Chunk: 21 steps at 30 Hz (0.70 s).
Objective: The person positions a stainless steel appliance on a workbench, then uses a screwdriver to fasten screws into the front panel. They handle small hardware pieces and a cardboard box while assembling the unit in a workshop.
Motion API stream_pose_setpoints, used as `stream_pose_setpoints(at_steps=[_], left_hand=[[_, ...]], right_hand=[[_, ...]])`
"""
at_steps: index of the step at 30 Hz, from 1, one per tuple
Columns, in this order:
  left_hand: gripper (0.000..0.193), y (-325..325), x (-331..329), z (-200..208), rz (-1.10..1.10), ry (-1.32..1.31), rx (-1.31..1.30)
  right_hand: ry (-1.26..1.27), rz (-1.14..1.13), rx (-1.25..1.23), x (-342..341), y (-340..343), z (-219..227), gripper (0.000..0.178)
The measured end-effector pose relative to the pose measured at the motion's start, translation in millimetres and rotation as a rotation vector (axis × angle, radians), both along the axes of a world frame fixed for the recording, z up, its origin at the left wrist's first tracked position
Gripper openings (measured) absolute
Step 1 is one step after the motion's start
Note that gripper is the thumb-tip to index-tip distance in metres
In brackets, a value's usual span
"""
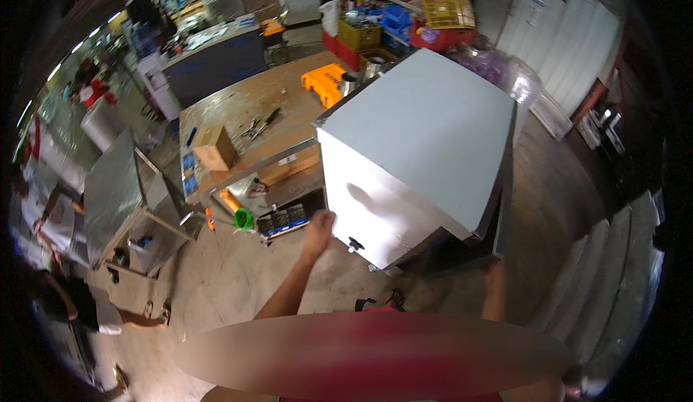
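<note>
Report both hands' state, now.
Left hand: curled at the white metal cabinet, grip unclear.
Right hand: near its dark lower-right edge, blurred; cannot tell.

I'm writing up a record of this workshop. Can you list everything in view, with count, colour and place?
Cabinet: 1, white and pale grey, centre
Knob: 1, black, low on the cabinet
Worktable: 1, brown, left of centre
Case: 1, orange, on the worktable
Cardboard box: 1, brown, worktable's left end
Round item: 1, green, below the worktable's near edge
Metal frame: 1, grey, floor at left
Crates: 2, yellow, back
Panels: several, white, back right
People: at least 2, clothing partly white, left
Smaller background items: too unclear to count
Left hand: 1, bare, at cabinet's left edge
Right hand: 1, bare, blurred, by cabinet's lower right
</note>
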State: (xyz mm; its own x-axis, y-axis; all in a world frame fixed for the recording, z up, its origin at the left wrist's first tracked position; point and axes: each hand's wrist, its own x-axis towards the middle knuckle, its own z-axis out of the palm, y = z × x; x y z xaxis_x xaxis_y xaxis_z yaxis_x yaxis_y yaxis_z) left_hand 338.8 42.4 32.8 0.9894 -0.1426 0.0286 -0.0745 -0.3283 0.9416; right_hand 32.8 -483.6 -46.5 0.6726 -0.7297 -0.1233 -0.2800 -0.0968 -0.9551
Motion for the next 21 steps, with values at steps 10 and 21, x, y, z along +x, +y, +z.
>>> stream_pose_setpoints(at_steps=[10,21], left_hand=[[0.056,-69,208,116,0.217,-0.144,-0.414],[0.073,-161,215,101,0.22,0.013,-0.54]], right_hand=[[-0.564,0.074,0.468,65,23,135,0.07],[-0.403,0.268,0.426,107,20,126,0.089]])
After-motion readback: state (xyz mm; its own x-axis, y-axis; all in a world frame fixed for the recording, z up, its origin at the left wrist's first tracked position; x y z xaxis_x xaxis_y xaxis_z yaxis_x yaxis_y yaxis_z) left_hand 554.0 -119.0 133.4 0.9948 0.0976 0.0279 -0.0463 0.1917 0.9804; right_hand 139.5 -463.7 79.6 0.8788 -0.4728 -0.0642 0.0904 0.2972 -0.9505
